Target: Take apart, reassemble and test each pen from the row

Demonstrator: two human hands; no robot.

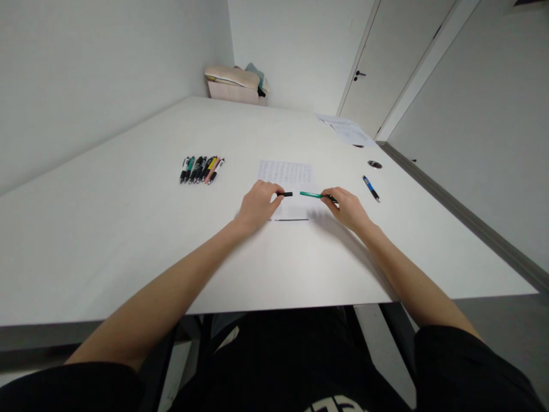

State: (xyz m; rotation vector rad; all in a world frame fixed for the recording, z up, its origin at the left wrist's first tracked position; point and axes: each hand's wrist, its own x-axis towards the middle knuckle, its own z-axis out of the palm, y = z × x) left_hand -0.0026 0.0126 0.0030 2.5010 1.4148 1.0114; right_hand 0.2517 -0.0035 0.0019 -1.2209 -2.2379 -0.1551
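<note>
Between thumb and fingers, my left hand (255, 203) pinches a short black pen grip piece (287, 194), whose free end points right. My right hand (345, 207) is closed on a green pen barrel (309, 195) that points left, with a dark part showing by the fingers. A small gap separates the two pen parts, held roughly in line over a printed sheet of paper (285, 171). Below them, a thin dark pen refill (292, 220) lies across the sheet's lower edge. A tiny piece beside its left end is too small to make out.
On the left side of the white table (128, 229) lies a row of several pens (201, 170). A blue pen (371, 189) rests to the right, near a round metal table fitting (374, 165). More papers (349, 131) lie at the far right, and a pale box (234, 91) with cloth stands behind.
</note>
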